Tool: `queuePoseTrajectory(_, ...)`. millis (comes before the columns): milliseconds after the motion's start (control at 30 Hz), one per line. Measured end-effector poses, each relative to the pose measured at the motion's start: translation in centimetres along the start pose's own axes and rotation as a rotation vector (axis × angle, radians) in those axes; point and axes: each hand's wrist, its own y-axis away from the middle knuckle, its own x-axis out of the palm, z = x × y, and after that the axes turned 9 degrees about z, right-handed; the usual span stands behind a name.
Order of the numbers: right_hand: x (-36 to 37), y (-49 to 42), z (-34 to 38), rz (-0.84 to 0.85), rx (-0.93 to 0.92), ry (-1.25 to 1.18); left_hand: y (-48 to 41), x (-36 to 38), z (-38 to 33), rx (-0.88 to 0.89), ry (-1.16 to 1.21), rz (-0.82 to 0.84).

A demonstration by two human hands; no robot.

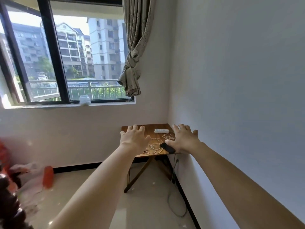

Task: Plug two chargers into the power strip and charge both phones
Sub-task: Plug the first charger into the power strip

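A small wooden folding table stands in the room's corner. On it lie a white power strip near the back, tangled white charger cables in the middle, and a dark phone at the front right. My left hand is stretched out in front of the table's left part, fingers spread, holding nothing. My right hand is stretched out over the right part, fingers spread, its thumb close to the phone. A second phone is not visible; my hands hide part of the tabletop.
White walls meet right behind the table. A grey cord hangs from the table's right side and loops on the tiled floor. A window with a knotted curtain is above left. An orange bottle and blurred clutter lie at the left.
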Motion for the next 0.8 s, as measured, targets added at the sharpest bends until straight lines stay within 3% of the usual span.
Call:
queuePoseTrajectory(333, 2.1, -22.7, -0.1, -0.007, 0.053, 0.013, -23.3, 2.8, 4.2, 0.044, -0.019, 0.003)
queuePoseTrajectory(800, 7.4, -49.4, -9.4, 0.09, 0.071, 0.052, -51.6, 11.9, 0.7, 0.093, 0.049, 0.068)
